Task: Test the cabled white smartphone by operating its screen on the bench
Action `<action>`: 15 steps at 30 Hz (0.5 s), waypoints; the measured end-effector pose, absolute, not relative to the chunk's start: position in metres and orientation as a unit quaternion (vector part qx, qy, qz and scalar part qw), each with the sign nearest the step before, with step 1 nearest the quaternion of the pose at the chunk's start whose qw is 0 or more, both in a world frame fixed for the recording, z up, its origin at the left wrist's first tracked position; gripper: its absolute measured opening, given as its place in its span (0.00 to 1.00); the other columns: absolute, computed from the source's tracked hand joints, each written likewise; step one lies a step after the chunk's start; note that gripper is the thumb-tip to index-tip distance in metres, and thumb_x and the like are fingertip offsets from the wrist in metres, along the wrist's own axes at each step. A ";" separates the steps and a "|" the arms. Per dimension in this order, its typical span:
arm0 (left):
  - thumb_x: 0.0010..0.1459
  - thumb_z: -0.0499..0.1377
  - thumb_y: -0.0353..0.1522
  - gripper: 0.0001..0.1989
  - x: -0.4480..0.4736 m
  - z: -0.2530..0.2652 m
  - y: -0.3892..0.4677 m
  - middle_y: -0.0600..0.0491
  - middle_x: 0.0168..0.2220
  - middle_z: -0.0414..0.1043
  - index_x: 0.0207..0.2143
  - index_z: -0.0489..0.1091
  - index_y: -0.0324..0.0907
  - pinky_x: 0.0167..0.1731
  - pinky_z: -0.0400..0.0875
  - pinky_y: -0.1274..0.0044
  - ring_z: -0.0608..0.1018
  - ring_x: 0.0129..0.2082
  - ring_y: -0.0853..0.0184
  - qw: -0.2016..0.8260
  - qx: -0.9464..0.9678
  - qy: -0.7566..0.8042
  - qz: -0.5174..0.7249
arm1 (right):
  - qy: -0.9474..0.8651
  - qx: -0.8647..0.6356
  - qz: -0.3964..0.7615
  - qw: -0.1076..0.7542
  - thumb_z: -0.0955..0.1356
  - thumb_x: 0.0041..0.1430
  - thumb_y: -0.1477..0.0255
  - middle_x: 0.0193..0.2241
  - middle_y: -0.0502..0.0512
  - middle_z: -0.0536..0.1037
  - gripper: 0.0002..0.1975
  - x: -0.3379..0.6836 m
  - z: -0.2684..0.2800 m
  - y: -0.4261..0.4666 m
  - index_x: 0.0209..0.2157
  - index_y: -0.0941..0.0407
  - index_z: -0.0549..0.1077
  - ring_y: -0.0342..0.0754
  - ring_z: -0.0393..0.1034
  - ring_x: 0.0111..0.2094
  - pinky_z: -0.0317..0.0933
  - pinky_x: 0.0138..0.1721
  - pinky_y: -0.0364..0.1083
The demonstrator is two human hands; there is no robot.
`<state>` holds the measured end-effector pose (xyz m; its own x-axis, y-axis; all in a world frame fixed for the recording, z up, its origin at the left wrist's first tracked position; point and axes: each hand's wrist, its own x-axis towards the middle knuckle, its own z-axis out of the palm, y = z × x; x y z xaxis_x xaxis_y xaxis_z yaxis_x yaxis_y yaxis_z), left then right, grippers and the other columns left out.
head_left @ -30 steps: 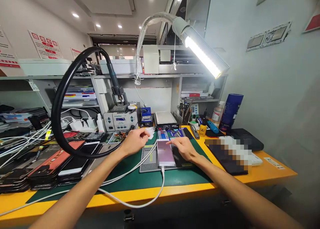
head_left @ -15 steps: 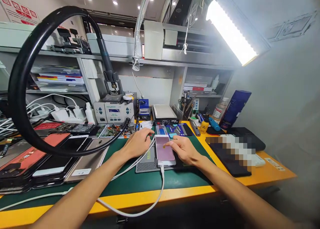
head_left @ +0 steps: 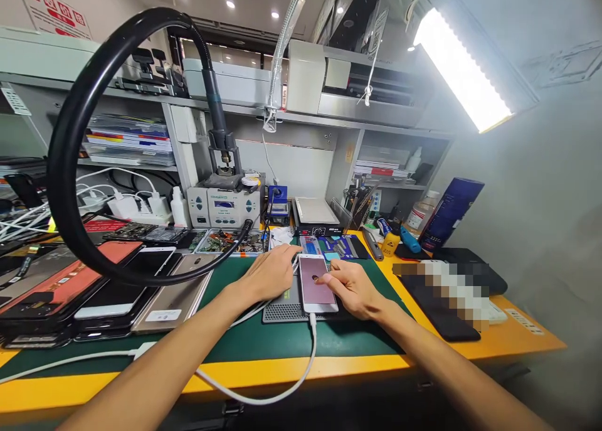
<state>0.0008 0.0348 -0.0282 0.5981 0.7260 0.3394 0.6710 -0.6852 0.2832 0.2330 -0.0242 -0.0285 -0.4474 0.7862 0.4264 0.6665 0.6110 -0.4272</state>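
Observation:
A white smartphone (head_left: 308,299) with a pinkish screen lies on a grey perforated pad (head_left: 282,312). A white cable (head_left: 312,337) is plugged into its near end. At the phone's upper left corner is my left hand (head_left: 273,274), fingers stretched toward the top edge; I cannot tell whether they touch it. My right hand (head_left: 352,287) comes in from the right, one fingertip on the screen and other fingers bent. A small dark spot shows on the screen beside that fingertip. Neither hand visibly grasps the phone.
Several phones, one with a white front (head_left: 110,308), lie at left beneath a thick black hose (head_left: 61,161). Behind stand a grey soldering station (head_left: 230,208), a parts tray (head_left: 232,241) and a flat heating plate (head_left: 315,211). Bottles and a dark flat case (head_left: 435,305) are at right.
The view has shifted, so the bench appears slightly farther right. My left hand's fingers have straightened toward the phone's top corner. My right fingertip stays at the screen, where the dark spot looks larger.

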 end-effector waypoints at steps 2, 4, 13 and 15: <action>0.63 0.47 0.25 0.25 0.001 -0.027 0.034 0.43 0.57 0.71 0.61 0.65 0.37 0.57 0.69 0.64 0.74 0.57 0.56 0.063 0.892 0.391 0.216 | -0.853 -0.419 0.086 0.299 0.59 0.72 0.62 0.26 0.54 0.66 0.24 0.231 -0.028 -0.026 0.35 0.54 0.84 0.48 0.61 0.30 0.53 0.32 0.49; 0.62 0.47 0.25 0.25 0.001 -0.027 0.034 0.43 0.57 0.71 0.61 0.65 0.38 0.57 0.69 0.64 0.74 0.57 0.56 0.062 0.892 0.393 0.216 | -0.858 -0.413 0.062 0.297 0.58 0.72 0.61 0.29 0.56 0.68 0.24 0.229 -0.027 -0.025 0.38 0.54 0.84 0.50 0.62 0.33 0.55 0.35 0.50; 0.63 0.46 0.24 0.25 0.001 -0.027 0.034 0.43 0.58 0.71 0.61 0.65 0.37 0.57 0.69 0.64 0.73 0.58 0.56 0.066 0.893 0.394 0.207 | -0.841 -0.446 0.053 0.302 0.58 0.72 0.65 0.43 0.60 0.73 0.22 0.234 -0.025 -0.015 0.41 0.50 0.84 0.55 0.62 0.46 0.59 0.50 0.58; 0.62 0.46 0.24 0.25 0.001 -0.026 0.034 0.43 0.58 0.71 0.61 0.65 0.37 0.57 0.69 0.64 0.73 0.58 0.56 0.066 0.893 0.395 0.207 | -0.839 -0.440 0.046 0.316 0.60 0.71 0.67 0.44 0.60 0.74 0.21 0.238 -0.026 -0.016 0.37 0.52 0.84 0.55 0.63 0.46 0.60 0.49 0.57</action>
<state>0.0005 0.0340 -0.0258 0.6024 0.7328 0.3165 0.6781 -0.6790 0.2814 0.2378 -0.0161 -0.0264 -0.4128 0.7681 0.4896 0.7104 0.6079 -0.3548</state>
